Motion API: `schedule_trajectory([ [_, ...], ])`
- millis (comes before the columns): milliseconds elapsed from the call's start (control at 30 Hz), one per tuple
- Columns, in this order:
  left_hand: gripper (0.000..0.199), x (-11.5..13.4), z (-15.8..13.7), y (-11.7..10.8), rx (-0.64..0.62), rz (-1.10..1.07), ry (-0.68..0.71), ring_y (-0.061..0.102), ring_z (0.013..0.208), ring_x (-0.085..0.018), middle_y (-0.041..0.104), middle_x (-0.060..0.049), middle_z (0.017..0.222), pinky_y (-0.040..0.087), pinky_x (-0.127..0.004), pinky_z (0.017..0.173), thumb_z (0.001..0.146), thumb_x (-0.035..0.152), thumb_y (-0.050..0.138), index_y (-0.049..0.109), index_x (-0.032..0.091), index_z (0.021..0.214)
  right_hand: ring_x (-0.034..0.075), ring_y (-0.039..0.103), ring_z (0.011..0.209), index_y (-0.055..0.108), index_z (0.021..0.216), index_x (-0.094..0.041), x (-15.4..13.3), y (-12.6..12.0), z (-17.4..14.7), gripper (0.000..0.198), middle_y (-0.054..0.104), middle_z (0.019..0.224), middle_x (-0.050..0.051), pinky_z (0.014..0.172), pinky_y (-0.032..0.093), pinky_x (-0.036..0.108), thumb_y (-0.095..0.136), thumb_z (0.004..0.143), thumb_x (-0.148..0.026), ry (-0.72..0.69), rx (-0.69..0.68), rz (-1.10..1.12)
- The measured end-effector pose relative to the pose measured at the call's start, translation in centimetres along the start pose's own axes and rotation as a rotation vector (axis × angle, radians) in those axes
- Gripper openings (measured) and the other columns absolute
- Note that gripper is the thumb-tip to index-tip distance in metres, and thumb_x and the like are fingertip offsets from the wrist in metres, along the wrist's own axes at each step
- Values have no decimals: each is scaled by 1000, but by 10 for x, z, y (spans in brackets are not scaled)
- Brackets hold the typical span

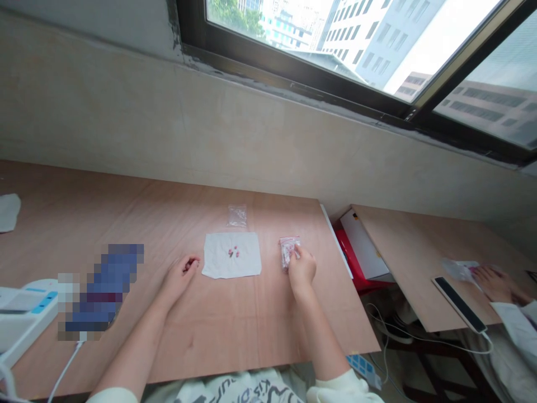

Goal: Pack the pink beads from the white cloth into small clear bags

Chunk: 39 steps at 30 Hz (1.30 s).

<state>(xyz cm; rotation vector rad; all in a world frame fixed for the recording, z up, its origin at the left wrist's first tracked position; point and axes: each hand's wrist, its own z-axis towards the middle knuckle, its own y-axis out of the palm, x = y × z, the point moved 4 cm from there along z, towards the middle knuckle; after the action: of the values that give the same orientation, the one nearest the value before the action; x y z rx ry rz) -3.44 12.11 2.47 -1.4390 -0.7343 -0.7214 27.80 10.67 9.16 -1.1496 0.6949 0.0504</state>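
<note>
A white cloth or tissue [213,267] lies flat on the table, with several tiny pink and dark pieces [233,252] grouped at its middle. To its right, my right hand [302,268] pinches the edge of a small clear zip bag [286,246] with a red strip along its top and pinkish contents. My left hand [181,274] rests on the wood left of the cloth, its fingers curled closed. A dark reddish spot shows between those fingers, too small to make out. Behind the cloth lies another small clear plastic bag [237,215].
A blurred-out blue phone-like shape [107,288] and a white power strip [31,313] with cables lie left on my table [201,336]. Across a gap on the right, a co-worker's hands [493,282] touch a plastic bag beside a phone [459,304]. A red container [352,260] stands in the gap.
</note>
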Motion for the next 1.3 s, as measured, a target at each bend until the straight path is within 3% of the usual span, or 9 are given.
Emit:
schedule_trajectory([
  [200, 32, 14, 7, -7, -6, -158, -103, 53, 63, -16, 60, -3, 72, 43, -27, 60, 64, 45, 45, 53, 17, 75, 22, 54, 84, 61, 86, -15, -20, -33, -4, 27, 62, 91, 11, 79, 34, 36, 43, 72, -28, 74, 123, 398],
  [267, 34, 38, 8, -9, -26, -246, -66, 55, 73, -16, 60, -6, 86, 44, -27, 67, 65, 44, 46, 53, 16, 82, 21, 55, 82, 61, 84, -17, -36, -27, -10, 26, 62, 89, 10, 73, 38, 34, 50, 68, -32, 103, -44, 659],
  [333, 33, 70, 7, -7, -125, -311, 49, 54, 82, -16, 58, -6, 97, 43, -27, 73, 70, 41, 45, 51, 18, 93, 19, 57, 73, 62, 79, -17, -56, -11, -18, 25, 64, 78, 8, 65, 41, 31, 57, 61, -33, 155, -331, 886],
  [433, 24, 108, -1, -6, -259, -315, 208, 53, 84, -16, 57, -4, 96, 42, -26, 76, 71, 35, 48, 55, 20, 88, 16, 55, 60, 61, 71, -15, -80, 16, -31, 23, 64, 68, 6, 56, 39, 28, 62, 54, -30, 223, -655, 1039],
  [567, 19, 113, -9, -11, -284, -319, 152, 56, 76, -16, 60, -3, 79, 44, -27, 70, 72, 32, 46, 58, 18, 76, 15, 54, 58, 58, 70, -14, -89, 45, -41, 22, 62, 67, 6, 55, 37, 27, 61, 52, -27, 276, -834, 1007],
  [767, 19, 99, -17, -18, -238, -465, -49, 59, 70, -17, 62, -3, 70, 47, -28, 66, 62, 32, 58, 56, 15, 71, 14, 48, 68, 49, 68, -18, -90, 27, -51, 13, 53, 73, 2, 65, 37, 27, 56, 57, -23, 47, -338, 721],
  [933, 27, 104, -19, -16, -226, -529, -75, 60, 66, -16, 61, -1, 66, 47, -28, 63, 61, 33, 59, 53, 15, 79, 10, 45, 53, 42, 58, -18, -121, 25, -72, 21, 48, 55, -2, 49, 36, 22, 48, 69, -35, -28, -699, 842],
  [1100, 24, 109, -15, -15, -279, -495, -13, 60, 65, -16, 62, -1, 63, 46, -27, 62, 64, 33, 57, 54, 14, 79, 7, 43, 40, 41, 55, -17, -130, 34, -64, 24, 48, 49, -3, 36, 31, 19, 53, 65, -36, 111, -872, 854],
  [1300, 23, 110, -12, -15, -355, -478, -2, 59, 69, -17, 63, -4, 69, 45, -28, 64, 67, 33, 54, 54, 14, 79, 6, 41, 37, 43, 55, -16, -127, 40, -55, 24, 49, 48, -3, 34, 32, 18, 55, 61, -36, 59, -1057, 1043],
])
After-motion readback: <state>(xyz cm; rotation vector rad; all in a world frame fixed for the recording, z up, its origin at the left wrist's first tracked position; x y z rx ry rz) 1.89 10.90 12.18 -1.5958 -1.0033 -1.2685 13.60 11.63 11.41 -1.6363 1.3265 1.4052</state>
